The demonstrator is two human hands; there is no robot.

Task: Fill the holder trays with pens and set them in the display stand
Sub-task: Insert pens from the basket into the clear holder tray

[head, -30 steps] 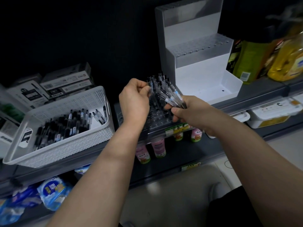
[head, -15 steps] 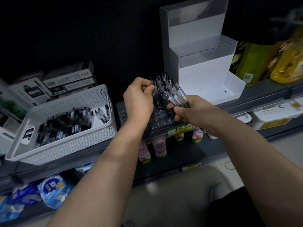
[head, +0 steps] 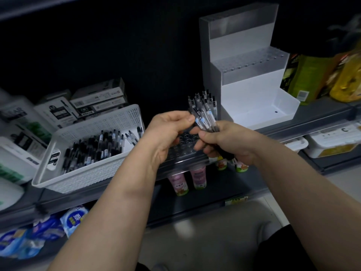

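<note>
standing close by, i saw a person busy at a dark shelf (head: 322, 116) in a shop. the right hand (head: 224, 141) was closed round a bunch of pens (head: 208, 122), with its fingers curled tight. the pens fanned up and a bit to the left. the left hand (head: 168, 132) was right beside it. its thumb and finger pinched one pen (head: 196, 114) at the edge of that bunch. the two hands were almost touching.

under the hands sat the holder tray (head: 183, 147), a clear one full of little round holes. it lay flat on the shelf, near the front edge, and some open holes showed between the hands. more pen tops (head: 203, 98) stuck up behind the hands. i could not tell if they stood in the tray or belonged to the bunch.

the display stand (head: 250, 89) stood just behind the tray and to its right. it was white and went up in steps like stairs. its top two steps looked clear and dotted with tiny holes. its lowest step was a low white box shape.

to the left was a white basket (head: 88, 175) with holes in its sides. a heap of loose pens (head: 93, 147) lay in it. some boxes (head: 97, 96) were stacked behind the basket. far to the right stood tall yellow and green bottles (head: 312, 79). on the shelf below were small pink bottles (head: 197, 177), and blue packets (head: 74, 216) lay lower down on the left.
</note>
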